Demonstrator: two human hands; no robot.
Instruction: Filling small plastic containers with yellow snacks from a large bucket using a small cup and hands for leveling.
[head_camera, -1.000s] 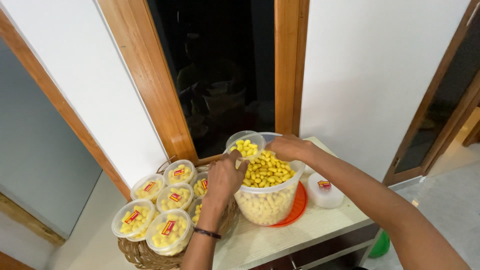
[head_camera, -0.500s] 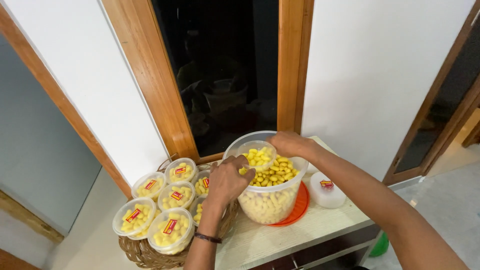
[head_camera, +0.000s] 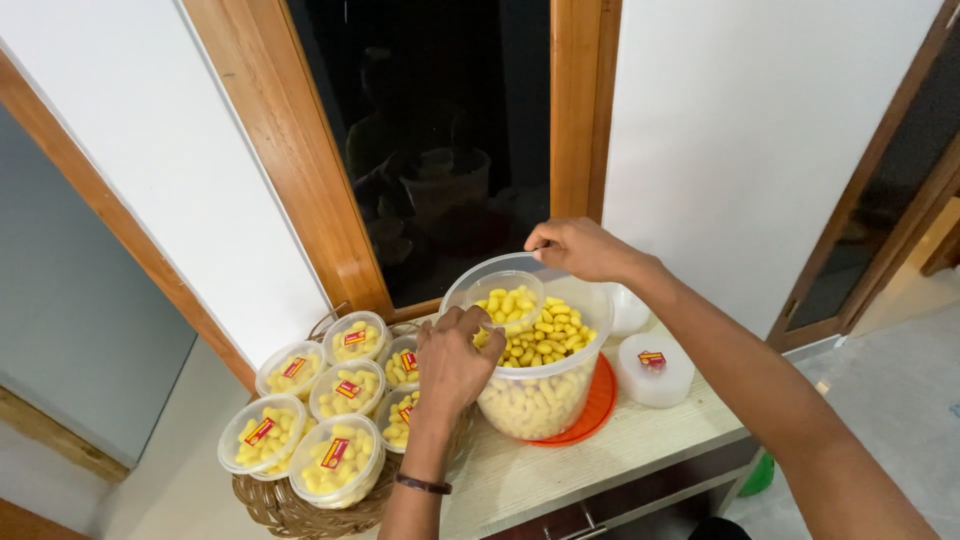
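A small clear cup (head_camera: 505, 300) full of yellow snacks sits upright, mouth up, inside the top of a big tub (head_camera: 540, 385) of the same snacks on the table (head_camera: 640, 440). The left hand (head_camera: 455, 360) holds the cup's near rim, grip closed on it — the right hand (head_camera: 580, 248) hovers over the tub's far rim, fingertips pinched together. Left of the tub, a wicker basket (head_camera: 290, 505) holds lidded cups — their mouths up too.

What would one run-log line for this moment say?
left hand: holds small tub | right hand: above big tub rim, pinched | small tub: part-filled, yellow snacks | basket: lidded tubs
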